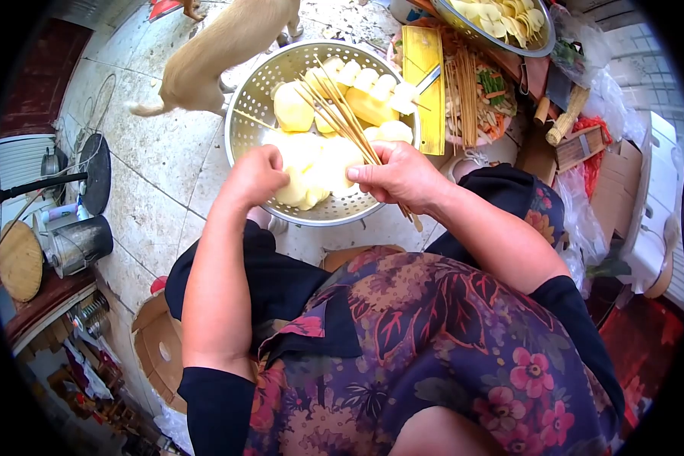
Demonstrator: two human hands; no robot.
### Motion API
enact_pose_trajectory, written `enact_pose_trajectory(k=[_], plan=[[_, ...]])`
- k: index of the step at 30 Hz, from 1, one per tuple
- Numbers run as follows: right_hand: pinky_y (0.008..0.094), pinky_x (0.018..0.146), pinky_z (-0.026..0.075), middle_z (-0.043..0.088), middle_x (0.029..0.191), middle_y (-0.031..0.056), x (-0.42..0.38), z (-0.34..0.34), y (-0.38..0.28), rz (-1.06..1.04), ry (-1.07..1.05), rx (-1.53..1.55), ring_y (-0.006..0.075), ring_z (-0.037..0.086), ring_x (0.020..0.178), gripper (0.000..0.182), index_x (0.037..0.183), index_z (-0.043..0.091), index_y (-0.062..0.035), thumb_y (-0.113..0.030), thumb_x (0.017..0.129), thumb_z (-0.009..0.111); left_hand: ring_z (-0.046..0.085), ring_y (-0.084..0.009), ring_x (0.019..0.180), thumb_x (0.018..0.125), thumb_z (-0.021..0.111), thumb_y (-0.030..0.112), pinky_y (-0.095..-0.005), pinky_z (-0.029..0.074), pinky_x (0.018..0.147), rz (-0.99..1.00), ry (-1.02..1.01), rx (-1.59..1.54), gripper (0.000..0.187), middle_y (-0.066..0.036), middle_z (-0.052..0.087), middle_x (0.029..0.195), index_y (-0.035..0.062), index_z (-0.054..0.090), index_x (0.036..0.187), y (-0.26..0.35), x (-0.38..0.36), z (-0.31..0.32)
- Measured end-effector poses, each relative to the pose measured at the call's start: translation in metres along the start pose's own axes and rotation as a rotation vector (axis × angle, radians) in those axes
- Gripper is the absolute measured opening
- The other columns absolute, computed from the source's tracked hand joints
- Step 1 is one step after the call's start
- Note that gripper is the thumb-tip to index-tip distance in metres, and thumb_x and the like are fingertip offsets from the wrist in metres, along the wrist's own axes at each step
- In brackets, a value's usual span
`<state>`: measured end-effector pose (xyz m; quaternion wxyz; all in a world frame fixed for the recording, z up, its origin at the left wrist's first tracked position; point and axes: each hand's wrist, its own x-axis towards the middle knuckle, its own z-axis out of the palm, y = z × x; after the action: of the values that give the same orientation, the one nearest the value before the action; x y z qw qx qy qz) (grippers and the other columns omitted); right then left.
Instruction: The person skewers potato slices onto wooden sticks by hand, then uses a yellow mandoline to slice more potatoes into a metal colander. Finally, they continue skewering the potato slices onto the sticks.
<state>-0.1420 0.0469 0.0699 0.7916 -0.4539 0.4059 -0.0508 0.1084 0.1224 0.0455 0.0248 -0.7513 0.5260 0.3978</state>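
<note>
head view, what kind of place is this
Probably a home or street-food prep spot on a tiled floor: a metal colander of potato slices, bamboo skewers in the right hand, and a dog walking past.

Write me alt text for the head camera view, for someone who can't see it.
Seen from above, a person's left hand and right hand hold pale potato slices and a bundle of bamboo skewers over a metal colander of potato pieces. A tan dog stands on the tiled floor beyond it.
</note>
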Motion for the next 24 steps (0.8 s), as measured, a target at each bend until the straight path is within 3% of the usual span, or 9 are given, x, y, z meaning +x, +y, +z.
enact_pose_trajectory(k=[2,3,4,6,7,10,14,24], plan=[[0.0221,0.047,0.038,0.057,0.069,0.0001,-0.005,0.000,-0.004,0.003,-0.025,0.000,0.0066,0.048,0.051,0.022,0.091,0.065,-0.0041,-0.024,0.085,0.073,0.064,-0.0195,0.067,0.075,0.065,0.009,-0.0299,0.052,0.058,-0.086,0.152,-0.689,0.015,-0.009,0.067,0.081,0.0024,0.061,0.088,-0.005,-0.001,-0.012],[0.0223,0.048,0.039,0.057,0.069,0.0002,-0.007,0.001,-0.005,0.008,-0.050,-0.002,0.0068,0.047,0.052,0.022,0.092,0.065,-0.0040,-0.023,0.085,0.073,0.064,-0.0144,0.068,0.081,0.064,0.010,-0.0248,0.052,0.055,-0.101,0.259,-0.891,0.019,-0.006,0.066,0.086,0.0026,0.060,0.098,-0.008,0.000,-0.016],[0.0223,0.048,0.039,0.057,0.069,0.0002,-0.008,0.001,-0.005,0.003,-0.055,-0.002,0.0068,0.047,0.052,0.022,0.092,0.065,-0.0040,-0.023,0.085,0.073,0.064,-0.0144,0.068,0.081,0.064,0.010,-0.0248,0.052,0.055,-0.102,0.266,-0.888,0.019,-0.006,0.066,0.086,0.0026,0.060,0.098,-0.011,0.000,-0.022],[0.0222,0.048,0.039,0.057,0.069,0.0002,-0.009,0.000,-0.004,0.037,-0.057,-0.014,0.0070,0.047,0.052,0.023,0.093,0.065,-0.0037,-0.023,0.085,0.073,0.066,-0.0143,0.070,0.085,0.058,0.009,-0.0236,0.052,0.055,-0.056,0.444,-1.285,0.021,-0.008,0.066,0.092,0.0021,0.059,0.105,-0.021,-0.003,-0.036],[0.0223,0.049,0.039,0.057,0.069,0.0001,-0.009,0.000,-0.003,0.028,-0.046,-0.019,0.0070,0.047,0.052,0.022,0.093,0.065,-0.0038,-0.024,0.086,0.073,0.067,-0.0143,0.076,0.089,0.054,0.010,-0.0239,0.052,0.056,-0.029,0.419,-1.343,0.025,-0.007,0.067,0.097,0.0021,0.058,0.112,-0.032,0.000,-0.041],[0.0222,0.049,0.039,0.056,0.069,-0.0002,-0.013,-0.001,-0.006,0.047,-0.039,-0.029,0.0068,0.047,0.053,0.022,0.093,0.065,-0.0041,-0.024,0.086,0.073,0.067,-0.0157,0.077,0.087,0.057,0.008,-0.0247,0.053,0.056,0.037,0.527,-1.499,0.027,-0.010,0.067,0.097,0.0001,0.058,0.113,-0.033,-0.003,-0.046],[0.0216,0.048,0.038,0.056,0.069,-0.0009,-0.013,-0.003,-0.004,0.033,-0.053,-0.007,0.0061,0.047,0.053,0.021,0.092,0.065,-0.0046,-0.023,0.086,0.073,0.068,-0.0209,0.089,0.089,0.054,0.008,-0.0327,0.059,0.064,0.061,0.575,-1.554,0.031,-0.012,0.064,0.106,-0.0020,0.056,0.117,-0.027,-0.004,-0.049],[0.0214,0.047,0.039,0.057,0.069,-0.0003,-0.015,-0.005,-0.007,0.031,-0.021,-0.057,0.0055,0.047,0.052,0.022,0.093,0.065,-0.0044,-0.023,0.085,0.073,0.069,-0.0193,0.082,0.091,0.057,0.012,-0.0310,0.059,0.060,0.122,0.655,-1.501,0.028,-0.011,0.067,0.100,-0.0008,0.057,0.116,-0.023,-0.006,-0.049]])
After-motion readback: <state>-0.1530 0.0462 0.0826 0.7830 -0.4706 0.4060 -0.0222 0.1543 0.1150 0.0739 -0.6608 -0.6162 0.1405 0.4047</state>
